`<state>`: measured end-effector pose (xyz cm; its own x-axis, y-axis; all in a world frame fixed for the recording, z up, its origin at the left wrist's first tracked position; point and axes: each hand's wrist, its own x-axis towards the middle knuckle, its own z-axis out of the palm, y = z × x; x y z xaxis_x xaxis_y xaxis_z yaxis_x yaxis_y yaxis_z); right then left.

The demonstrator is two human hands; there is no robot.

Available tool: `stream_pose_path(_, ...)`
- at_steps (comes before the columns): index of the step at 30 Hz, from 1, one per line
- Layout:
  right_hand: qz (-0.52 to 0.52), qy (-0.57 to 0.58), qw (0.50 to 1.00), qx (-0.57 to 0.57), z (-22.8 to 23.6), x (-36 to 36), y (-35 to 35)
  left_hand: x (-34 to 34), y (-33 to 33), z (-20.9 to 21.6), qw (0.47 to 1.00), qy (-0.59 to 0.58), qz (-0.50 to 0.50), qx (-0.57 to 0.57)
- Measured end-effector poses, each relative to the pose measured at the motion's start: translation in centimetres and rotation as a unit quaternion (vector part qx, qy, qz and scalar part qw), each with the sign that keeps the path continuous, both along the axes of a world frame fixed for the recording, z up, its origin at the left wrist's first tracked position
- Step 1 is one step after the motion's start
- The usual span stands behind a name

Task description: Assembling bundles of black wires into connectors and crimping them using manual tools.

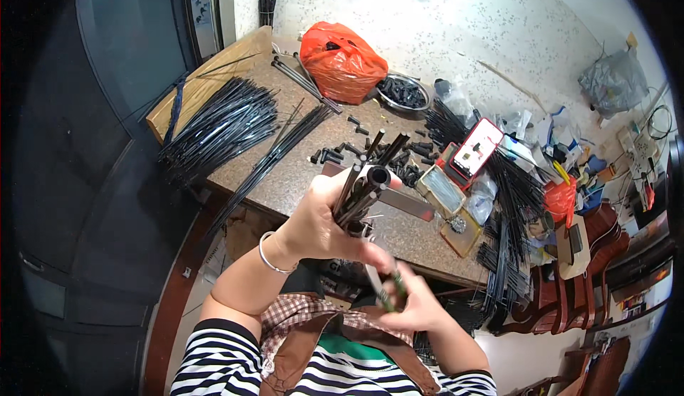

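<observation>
Close in front of me, my left hand (317,214) is closed round a black umbrella frame (377,177), a hollow tube with several thin metal ribs about it, its end tilted up toward the view. Lower and to the right, my right hand (417,307) grips pliers with green handles (388,292), partly smeared by motion. The jaws of the pliers are close to the underside of the frame; whether they touch it is hard to tell. Small black plastic fittings (420,150) lie scattered on the speckled table (299,186) beyond my hands.
Bundles of black ribs (228,121) cover the table's left side, and more ribs (516,189) hang over its right edge. A red plastic bag (342,61) and a metal bowl (405,109) of fittings stand at the back. A phone (477,146) leans beside a clear box (442,188).
</observation>
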<state>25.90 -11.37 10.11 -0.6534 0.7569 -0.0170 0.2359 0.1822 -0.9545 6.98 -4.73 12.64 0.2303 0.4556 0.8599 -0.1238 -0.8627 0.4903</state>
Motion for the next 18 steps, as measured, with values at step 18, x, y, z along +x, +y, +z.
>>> stream_pose_path(18,0.055,0.109,0.962,-0.245,-0.6,-0.3,-0.4,-0.4,-1.6,0.6,0.984,0.036,0.058,-0.166)
